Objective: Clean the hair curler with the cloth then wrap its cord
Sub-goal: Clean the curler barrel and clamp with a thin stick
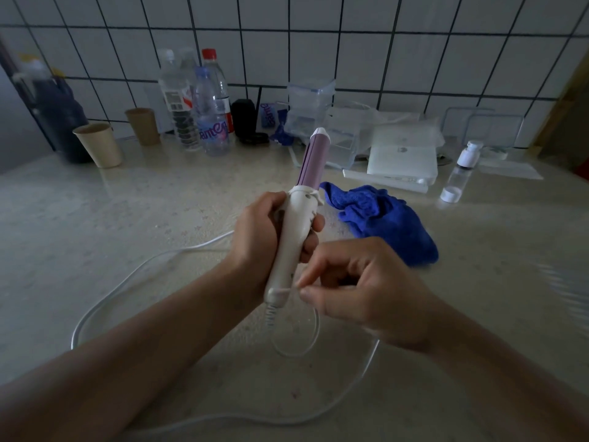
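- The hair curler is held upright above the worktop, its white handle gripped in the left hand, its purple barrel tilted towards the tiled wall.
- The cord is pinched between thumb and forefinger of the right hand, right at the handle's base.
- The rest of the cord is seen looped loosely over the worktop.
- The blue cloth is seen crumpled on the worktop, just beyond the hands.
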`<state>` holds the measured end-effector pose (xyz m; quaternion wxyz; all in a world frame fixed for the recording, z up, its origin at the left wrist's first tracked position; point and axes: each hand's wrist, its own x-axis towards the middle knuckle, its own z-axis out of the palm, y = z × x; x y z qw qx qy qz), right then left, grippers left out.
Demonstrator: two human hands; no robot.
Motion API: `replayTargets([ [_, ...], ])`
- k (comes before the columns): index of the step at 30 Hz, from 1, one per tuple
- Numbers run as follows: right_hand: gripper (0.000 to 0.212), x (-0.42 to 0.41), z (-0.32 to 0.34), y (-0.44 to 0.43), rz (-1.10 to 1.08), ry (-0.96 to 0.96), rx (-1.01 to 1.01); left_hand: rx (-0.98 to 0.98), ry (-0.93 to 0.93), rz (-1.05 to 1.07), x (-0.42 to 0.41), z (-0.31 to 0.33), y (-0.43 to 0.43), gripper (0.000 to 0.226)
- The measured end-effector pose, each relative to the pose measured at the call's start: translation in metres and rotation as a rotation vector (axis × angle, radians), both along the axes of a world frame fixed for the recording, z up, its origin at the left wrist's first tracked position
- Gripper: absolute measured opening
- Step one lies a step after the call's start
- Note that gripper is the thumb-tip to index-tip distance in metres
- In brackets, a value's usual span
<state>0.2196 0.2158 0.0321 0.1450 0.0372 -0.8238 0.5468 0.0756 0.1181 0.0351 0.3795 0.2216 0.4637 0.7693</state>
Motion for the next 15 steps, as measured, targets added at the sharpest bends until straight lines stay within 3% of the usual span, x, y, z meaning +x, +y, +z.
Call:
replayTargets([
  [6, 0.013, -0.002, 0.000, 0.008, -0.208, 0.150, -0.145, -0.007, -0.005, -0.013, -0.003, -0.002, 0.002, 0.049],
  [11, 0.004, 0.003, 0.001, -0.004, 0.092, -0.106, 0.057, 0.010, -0.070, -0.033, -0.005, -0.003, 0.001, 0.045],
  [15, 0.005, 0.001, 0.001, -0.001, 0.005, 0.003, -0.115, 0.012, -0.083, -0.001, -0.007, -0.003, 0.001, 0.044],
])
